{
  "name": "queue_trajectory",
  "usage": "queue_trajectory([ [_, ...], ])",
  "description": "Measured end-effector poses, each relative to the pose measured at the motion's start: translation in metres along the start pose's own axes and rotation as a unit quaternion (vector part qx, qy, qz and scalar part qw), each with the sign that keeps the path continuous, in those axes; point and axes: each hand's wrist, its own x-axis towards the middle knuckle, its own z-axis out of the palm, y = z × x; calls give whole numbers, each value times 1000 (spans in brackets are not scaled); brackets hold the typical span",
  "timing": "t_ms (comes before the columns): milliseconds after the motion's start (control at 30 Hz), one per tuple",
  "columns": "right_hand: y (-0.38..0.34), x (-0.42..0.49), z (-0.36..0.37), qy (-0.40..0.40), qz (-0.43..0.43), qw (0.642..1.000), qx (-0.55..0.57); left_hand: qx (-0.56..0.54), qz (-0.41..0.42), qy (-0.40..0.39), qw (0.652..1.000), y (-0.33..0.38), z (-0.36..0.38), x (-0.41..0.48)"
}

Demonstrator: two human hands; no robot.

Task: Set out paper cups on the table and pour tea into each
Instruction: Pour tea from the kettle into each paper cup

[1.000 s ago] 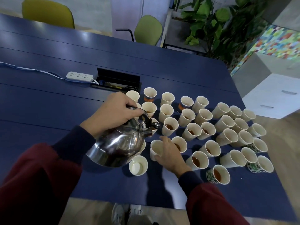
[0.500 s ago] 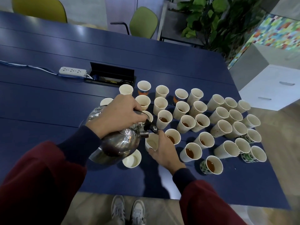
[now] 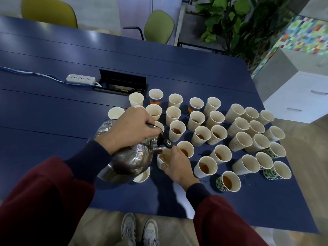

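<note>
Under kettle [image 3: 127, 157] spout: cup [image 3: 164, 157] (right hand [image 3: 177, 167] gripping)

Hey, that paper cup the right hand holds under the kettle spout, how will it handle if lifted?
The paper cup looks thin-walled, so a firm squeeze from the right hand would probably dent it. Tea shows inside, so it may slosh if tilted. Its tall, narrow shape suggests a nudge from the kettle could tip it.

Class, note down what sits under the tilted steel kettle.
A white paper cup peeks out beneath the kettle, which the left hand holds over the blue table. The kettle covers the cup's left part and anything else below it.
</note>
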Motion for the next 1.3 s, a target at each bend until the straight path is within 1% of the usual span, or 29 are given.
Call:
queue_trajectory([
  [433,-1,-1,-1,-12,-6,1000,-13,0,-6,6,1000,-1,-2,-4],
  [633,0,0,2,-7,-4,1000,-13,-5,-11,-8,1000,2,-3,-6],
  [1100,3,-2,3,-26,4,999,25,20,-7,-18,1000,8,-2,-2],
  [1300,5,-3,-1,-40,10,998,43,-2,-22,-18,1000,8,-5,-1],
])
